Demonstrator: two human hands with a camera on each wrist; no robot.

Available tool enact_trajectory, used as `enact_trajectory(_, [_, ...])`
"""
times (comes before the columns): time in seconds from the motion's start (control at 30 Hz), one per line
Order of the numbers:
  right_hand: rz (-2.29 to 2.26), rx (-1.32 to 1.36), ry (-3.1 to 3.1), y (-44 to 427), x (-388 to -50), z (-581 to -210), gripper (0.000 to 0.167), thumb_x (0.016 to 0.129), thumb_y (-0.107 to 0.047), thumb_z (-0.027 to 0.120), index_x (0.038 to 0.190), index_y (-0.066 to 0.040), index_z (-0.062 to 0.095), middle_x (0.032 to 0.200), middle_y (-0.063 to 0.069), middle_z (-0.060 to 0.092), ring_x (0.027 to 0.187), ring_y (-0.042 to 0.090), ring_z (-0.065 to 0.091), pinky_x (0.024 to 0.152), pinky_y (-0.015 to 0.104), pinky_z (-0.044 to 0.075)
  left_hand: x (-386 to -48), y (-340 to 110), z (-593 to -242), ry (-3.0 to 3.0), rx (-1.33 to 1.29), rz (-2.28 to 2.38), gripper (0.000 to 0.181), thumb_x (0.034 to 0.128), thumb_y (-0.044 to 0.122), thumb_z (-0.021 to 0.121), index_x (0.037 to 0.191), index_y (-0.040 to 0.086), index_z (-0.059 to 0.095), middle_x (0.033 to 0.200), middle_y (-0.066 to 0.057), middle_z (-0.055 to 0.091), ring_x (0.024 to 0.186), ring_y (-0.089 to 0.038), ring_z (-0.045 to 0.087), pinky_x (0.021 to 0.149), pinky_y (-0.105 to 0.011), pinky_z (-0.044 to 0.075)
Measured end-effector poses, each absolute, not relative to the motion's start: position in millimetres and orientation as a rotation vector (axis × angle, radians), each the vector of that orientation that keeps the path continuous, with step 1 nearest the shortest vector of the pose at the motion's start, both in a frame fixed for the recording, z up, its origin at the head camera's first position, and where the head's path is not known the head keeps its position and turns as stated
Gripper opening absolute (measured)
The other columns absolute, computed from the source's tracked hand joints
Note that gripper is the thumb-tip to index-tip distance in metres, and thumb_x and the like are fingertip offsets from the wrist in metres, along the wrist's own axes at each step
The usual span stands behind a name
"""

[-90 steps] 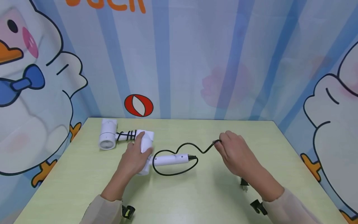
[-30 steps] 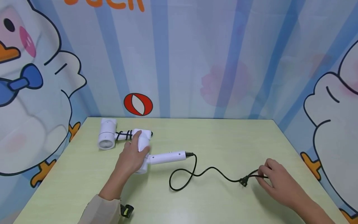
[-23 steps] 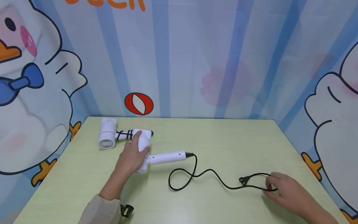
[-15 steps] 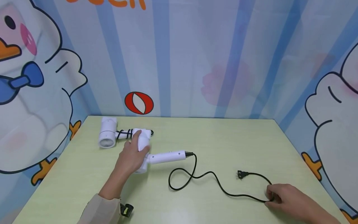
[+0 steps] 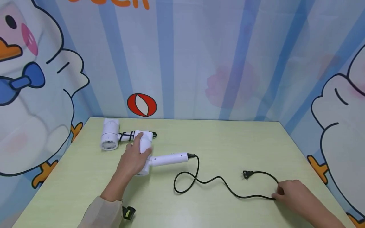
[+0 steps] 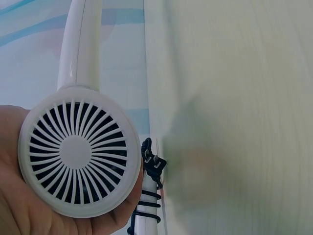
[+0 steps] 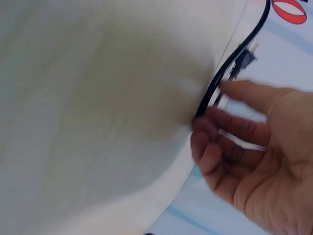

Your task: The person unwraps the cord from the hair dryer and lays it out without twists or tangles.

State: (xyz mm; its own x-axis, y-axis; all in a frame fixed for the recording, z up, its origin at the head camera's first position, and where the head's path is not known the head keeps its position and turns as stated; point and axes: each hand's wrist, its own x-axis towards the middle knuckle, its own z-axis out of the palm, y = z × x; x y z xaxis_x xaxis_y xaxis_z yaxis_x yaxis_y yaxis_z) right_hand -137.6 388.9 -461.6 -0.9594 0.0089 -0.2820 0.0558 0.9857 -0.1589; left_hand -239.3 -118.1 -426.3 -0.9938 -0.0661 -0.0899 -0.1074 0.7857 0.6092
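My left hand grips the head of a white hair dryer, its fingers wrapped round the barrel. In the left wrist view the dryer's round slotted grille faces the camera. From the handle's end a black power cord runs over the table, crossing itself in one small loop. My right hand holds the cord near the right side with curled fingers. Beyond that hold the cord bends back to its two-pin plug. In the right wrist view the curled fingers partly hide the cord.
A second white hair dryer lies at the back left, its cord wound round the handle and its far end beside my left hand. The pale table meets a printed curtain at the back and sides.
My right hand has drawn the cord out to the right and toward me, so it lies longer with a smaller loop. The plug now points left. My left hand stays on the dryer.
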Motion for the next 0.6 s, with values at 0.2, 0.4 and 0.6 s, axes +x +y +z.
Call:
enact_trajectory(0.2, [-0.243, 0.095, 2.86, 396.6, -152.2, -457.1, 0.009, 0.087, -0.009, 0.075, 0.081, -0.003, 0.077, 0.077, 0.003, 0.071, 0.069, 0.019, 0.063, 0.066, 0.043, 0.054, -242.6, -120.1, -429.3, 2.899, -0.158, 0.979, 0.075, 0.101, 0.044, 0.053, 0.163, 0.026, 0.014, 0.131, -0.028, 0.045, 0.097, -0.039, 0.057, 0.067, -0.041, 0.051])
enact_trajectory(0.4, [-0.218, 0.004, 2.964, 420.5, -174.5, -460.2, 0.007, 0.083, 0.004, 0.069, 0.084, 0.003, 0.076, 0.082, 0.013, 0.072, 0.074, 0.029, 0.068, 0.065, 0.045, 0.056, -244.6, -121.5, -433.5, 2.898, -0.151, 0.96, 0.076, 0.101, 0.044, 0.052, 0.163, 0.025, 0.014, 0.13, -0.029, 0.045, 0.092, -0.038, 0.057, 0.065, -0.04, 0.049])
enact_trajectory(0.6, [-0.15, -0.088, 3.061, 453.6, -201.7, -459.8, 0.006, 0.087, 0.006, 0.065, 0.085, 0.005, 0.071, 0.079, 0.015, 0.068, 0.067, 0.027, 0.062, 0.058, 0.041, 0.053, -248.6, -121.6, -441.3, 2.907, -0.115, 0.927, 0.075, 0.1011, 0.044, 0.052, 0.163, 0.025, 0.014, 0.127, -0.028, 0.045, 0.086, -0.037, 0.057, 0.061, -0.039, 0.047])
